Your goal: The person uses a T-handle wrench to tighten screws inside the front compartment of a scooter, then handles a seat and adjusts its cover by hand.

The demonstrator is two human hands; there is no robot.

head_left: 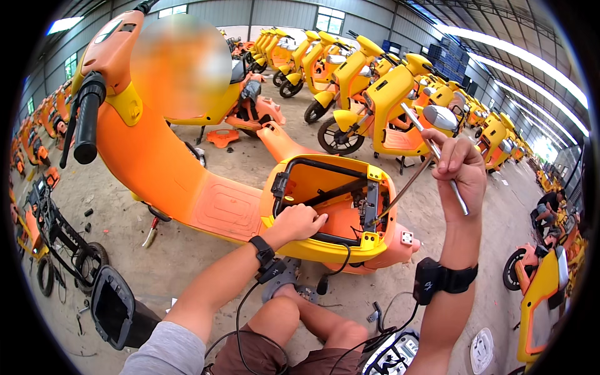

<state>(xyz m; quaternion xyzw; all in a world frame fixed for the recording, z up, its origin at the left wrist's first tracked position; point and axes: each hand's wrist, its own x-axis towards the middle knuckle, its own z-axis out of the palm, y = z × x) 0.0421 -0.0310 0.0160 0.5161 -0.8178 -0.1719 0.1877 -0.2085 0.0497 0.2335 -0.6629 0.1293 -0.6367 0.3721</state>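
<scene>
An orange and yellow electric scooter (228, 201) stands in front of me, its seat compartment (267, 203) uncovered. My left hand (299, 223) is closed over the near-left part of the compartment's rim, with the fingertips hidden. Raised at the right, my right hand (459, 165) is closed on the crossbar of a metal T-handle wrench (409, 190). The wrench's long shaft slants down to the left into the compartment, its tip by the black bracket (373, 206) at the right end. Whatever the tip meets is too small to tell.
A black cable (342, 265) hangs over the near rim. Left lie a black bin-like part (119, 312) and red-handled pliers (150, 232). Rows of yellow scooters (387, 112) fill the back. Another scooter (540, 306) and a crouching person (550, 209) are at the right.
</scene>
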